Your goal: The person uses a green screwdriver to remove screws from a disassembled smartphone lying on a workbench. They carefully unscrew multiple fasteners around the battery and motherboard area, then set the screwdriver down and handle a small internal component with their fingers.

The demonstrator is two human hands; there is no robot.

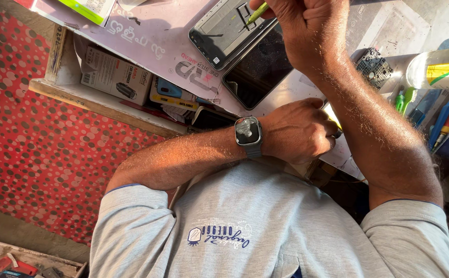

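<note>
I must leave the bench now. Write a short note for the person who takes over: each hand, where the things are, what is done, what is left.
Right hand: closed on a thin green tool, its tip at the opened phone on the pink mat.
Left hand: fisted at the table edge, watch on the wrist; what it holds is hidden.
Things: a dark screen panel lies beside the opened phone, partly under it. Screwdrivers and a bottle are past the right arm.
Done: the phone is open.
Left: the phone is not yet closed; the panel lies loose beside it.
</note>
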